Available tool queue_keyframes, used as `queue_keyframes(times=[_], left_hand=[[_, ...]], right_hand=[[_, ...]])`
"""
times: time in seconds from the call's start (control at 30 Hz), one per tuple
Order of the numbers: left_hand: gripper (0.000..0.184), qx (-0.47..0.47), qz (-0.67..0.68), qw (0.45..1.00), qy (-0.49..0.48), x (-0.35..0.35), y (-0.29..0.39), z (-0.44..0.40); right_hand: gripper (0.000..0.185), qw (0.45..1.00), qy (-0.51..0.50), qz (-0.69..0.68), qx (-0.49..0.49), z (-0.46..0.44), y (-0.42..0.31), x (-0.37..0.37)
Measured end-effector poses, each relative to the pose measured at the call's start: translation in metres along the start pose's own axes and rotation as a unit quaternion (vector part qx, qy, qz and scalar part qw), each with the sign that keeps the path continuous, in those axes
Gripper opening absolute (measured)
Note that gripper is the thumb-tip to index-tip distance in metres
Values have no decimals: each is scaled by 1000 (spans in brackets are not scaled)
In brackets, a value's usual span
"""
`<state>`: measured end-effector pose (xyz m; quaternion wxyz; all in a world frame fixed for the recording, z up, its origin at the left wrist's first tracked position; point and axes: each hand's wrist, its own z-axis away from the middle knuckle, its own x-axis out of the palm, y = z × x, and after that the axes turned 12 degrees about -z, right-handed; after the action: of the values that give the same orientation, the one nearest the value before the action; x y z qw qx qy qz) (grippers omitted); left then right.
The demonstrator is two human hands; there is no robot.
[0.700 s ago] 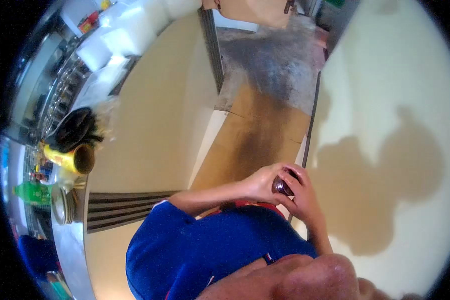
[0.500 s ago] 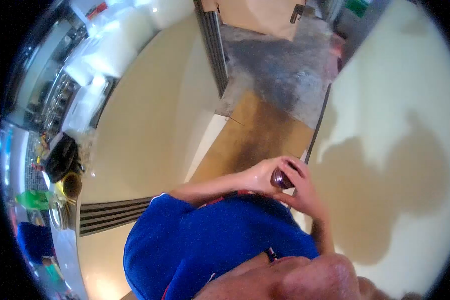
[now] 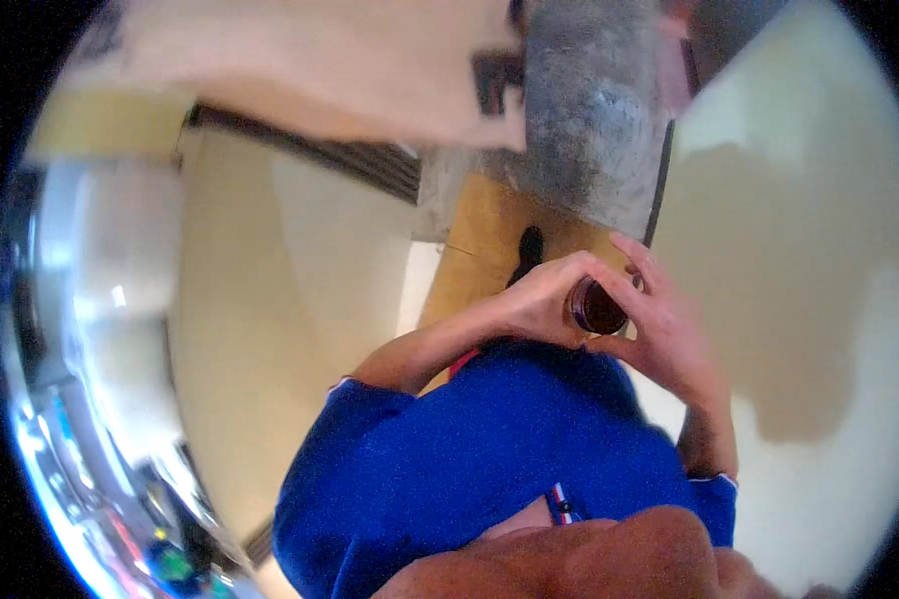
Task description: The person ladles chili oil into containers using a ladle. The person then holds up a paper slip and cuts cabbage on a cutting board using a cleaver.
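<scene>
A small dark round jar, glassy at its rim, is held in front of my blue shirt at waist height. My left hand is wrapped round the jar's left side. My right hand curves over its right side, thumb below and fingers above, gripping it between them. Only the jar's dark round end and part of its shiny edge show; the rest is hidden by my fingers.
A pale door with a dark handle stands ahead on the left. A cream wall runs along my right. Brown flooring meets worn grey floor. Blurred shelves with goods line the far left.
My view has turned, and the door now fills more of the upper left. Both hands with the jar appear higher and further right, and the right fingers are more spread.
</scene>
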<state>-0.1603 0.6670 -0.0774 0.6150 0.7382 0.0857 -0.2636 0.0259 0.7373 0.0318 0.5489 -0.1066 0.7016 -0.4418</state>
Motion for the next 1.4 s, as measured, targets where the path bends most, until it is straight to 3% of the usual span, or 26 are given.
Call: queue_keyframes(times=[0.03, 0.13, 0.27, 0.4, 0.43, 0.63, 0.7, 0.8, 0.93, 1.1, 1.2, 1.3, 1.4], left_hand=[[79, 26, -12, 999, -30, -14, -23, -24], [75, 57, -10, 997, -52, -61, -57, -89], [60, -50, 173, 983, -38, -107, -97, -164], [60, -1, 10, 1000, 1, -170, -131, -225], [60, -7, 24, 999, 38, -192, -166, -254], [62, -99, -21, 986, 136, -288, -236, -333], [63, -152, 1, 971, 184, -277, -216, -323], [68, -199, 3, 950, 241, -368, -233, -347], [70, -248, -60, 894, 368, -391, -224, -366], [69, -298, -90, 812, 494, -414, -247, -358], [68, -379, -65, 753, 534, -443, -271, -349], [66, -423, -52, 671, 607, -473, -298, -329], [68, -398, 30, 630, 667, -506, -357, -300]], right_hand=[[62, 999, 18, 14, -47, -27, 12, -10], [59, 999, -15, -3, 41, -86, 40, -39], [54, 997, 41, -55, 30, -170, 93, -70], [52, 995, 58, -77, 11, -250, 134, -91], [52, 995, 53, -86, 8, -301, 161, -101], [54, 989, -44, -110, -91, -483, 222, -155], [56, 982, -96, -117, -117, -483, 214, -172], [61, 972, -149, -111, -141, -603, 203, -195], [68, 945, -269, -157, -99, -657, 202, -209], [76, 921, -288, -109, -238, -730, 184, -189], [74, 912, -360, -152, -125, -781, 178, -165], [65, 903, -391, -74, -161, -833, 194, -132], [57, 909, -400, -19, -117, -885, 205, -121]])
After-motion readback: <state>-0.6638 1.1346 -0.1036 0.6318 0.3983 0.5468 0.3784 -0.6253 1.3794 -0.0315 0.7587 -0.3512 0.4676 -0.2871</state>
